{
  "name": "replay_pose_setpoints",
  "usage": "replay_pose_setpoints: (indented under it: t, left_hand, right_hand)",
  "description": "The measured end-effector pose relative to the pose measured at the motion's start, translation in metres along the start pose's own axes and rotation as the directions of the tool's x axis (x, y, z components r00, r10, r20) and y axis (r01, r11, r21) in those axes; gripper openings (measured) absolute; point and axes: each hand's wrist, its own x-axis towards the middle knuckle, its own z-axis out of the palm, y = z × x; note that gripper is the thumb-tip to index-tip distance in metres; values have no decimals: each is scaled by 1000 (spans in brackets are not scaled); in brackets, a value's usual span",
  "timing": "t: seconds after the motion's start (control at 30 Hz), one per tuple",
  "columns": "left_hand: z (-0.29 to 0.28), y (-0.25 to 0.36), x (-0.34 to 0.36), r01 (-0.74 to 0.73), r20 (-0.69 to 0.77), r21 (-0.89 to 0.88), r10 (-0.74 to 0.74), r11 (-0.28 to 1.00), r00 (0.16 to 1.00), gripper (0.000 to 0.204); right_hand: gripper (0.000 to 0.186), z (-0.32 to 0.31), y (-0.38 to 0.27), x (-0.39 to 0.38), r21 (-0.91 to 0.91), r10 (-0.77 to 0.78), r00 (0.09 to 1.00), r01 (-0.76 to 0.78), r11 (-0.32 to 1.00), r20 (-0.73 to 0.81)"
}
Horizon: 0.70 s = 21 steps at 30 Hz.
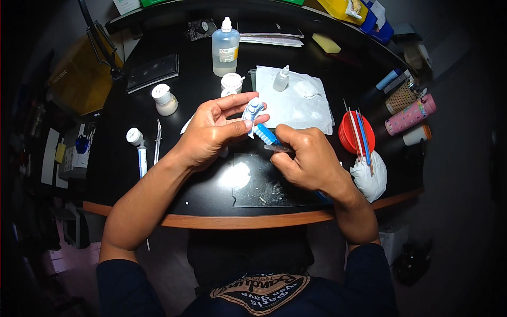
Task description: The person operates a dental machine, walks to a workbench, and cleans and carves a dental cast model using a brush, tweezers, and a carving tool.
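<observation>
Between the thumb and fingers of my left hand [208,127] is a small pale, bluish-white dental model [252,110], with rounded tooth-like bumps on top. My right hand [306,156] is closed around a blue brush [268,134]. Its pale bristles point toward the model's lower end, very near it; I cannot tell whether they touch. A dark grey piece [278,148] shows under the brush at my right fingers, its kind unclear. Below both hands, a dark, scuffed glass-like plate [269,190] lies on the black desk.
Behind my hands stand a large clear bottle [225,50], white jars [165,100] and a dropper bottle [281,79] on white paper [317,113]. Left lie a syringe [142,158] and metal tweezers [158,140]. Right sit a red bowl [347,132] with thin tools and a white bag [372,179].
</observation>
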Motion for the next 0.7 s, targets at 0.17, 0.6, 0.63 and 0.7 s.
replay_pose_setpoints:
  t: [0.17, 0.6, 0.63, 0.7]
  left_hand:
    - [4, 4, -1, -36, -56, 63, 40, 997, 998, 67]
    - [8, 7, -3, -29, -88, 161, 44, 987, 995, 60]
    - [9, 7, -3, -44, -97, 168, 61, 985, 993, 61]
    - [10, 7, -2, -53, -103, 181, 73, 982, 992, 61]
  right_hand:
    - [23, 2, 1, -1, -85, 32, 969, -12, 996, 245]
    - [17, 9, 2, -7, -64, -51, 908, 85, 994, 415]
    - [18, 8, 2, -7, -54, -59, 905, 90, 994, 422]
    - [18, 4, 1, -7, -25, -73, 914, 90, 996, 399]
